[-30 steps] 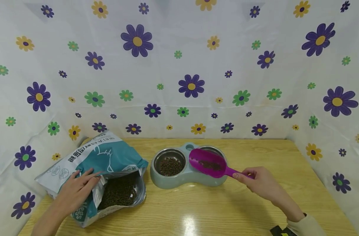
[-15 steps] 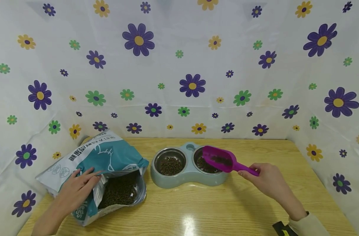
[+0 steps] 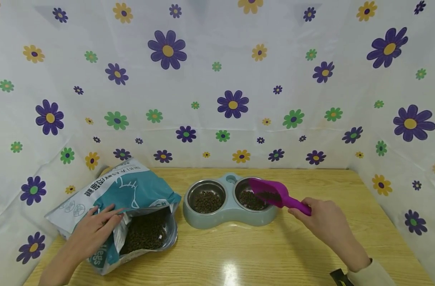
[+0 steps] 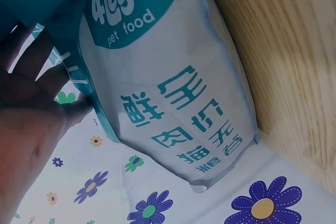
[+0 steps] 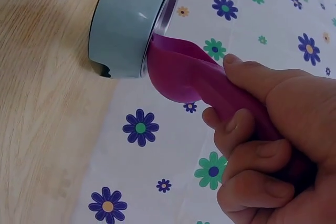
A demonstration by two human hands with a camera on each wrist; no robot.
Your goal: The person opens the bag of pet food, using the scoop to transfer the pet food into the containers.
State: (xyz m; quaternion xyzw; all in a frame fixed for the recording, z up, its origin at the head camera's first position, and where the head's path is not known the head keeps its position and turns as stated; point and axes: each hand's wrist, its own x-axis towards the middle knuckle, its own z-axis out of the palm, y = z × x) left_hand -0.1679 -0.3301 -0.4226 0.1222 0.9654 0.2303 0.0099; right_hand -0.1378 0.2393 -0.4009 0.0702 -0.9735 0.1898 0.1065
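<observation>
In the head view, my right hand (image 3: 328,224) grips the handle of a magenta scoop (image 3: 271,190) from the right. Brown kibble lies in the scoop, which is tilted with its front over the right steel bowl (image 3: 243,183) of a light blue double pet feeder (image 3: 217,218). Kibble (image 3: 252,200) sits in that bowl, and the left bowl (image 3: 213,184) holds more. At the left, my left hand (image 3: 96,230) rests on a teal and white pet food bag (image 3: 142,186), fingers extended along the folded edge of its mouth. Kibble (image 3: 146,234) shows inside the bag.
The feeder and bag stand on a light wooden table (image 3: 203,262). A white flower-printed cloth (image 3: 203,87) hangs behind the table and along both sides. The bag lies on its side at the left, its mouth facing forward and right.
The scoop has moved right from across the right bowl to its right side and tipped further down. More kibble shows in that bowl. The left hand stays on the bag.
</observation>
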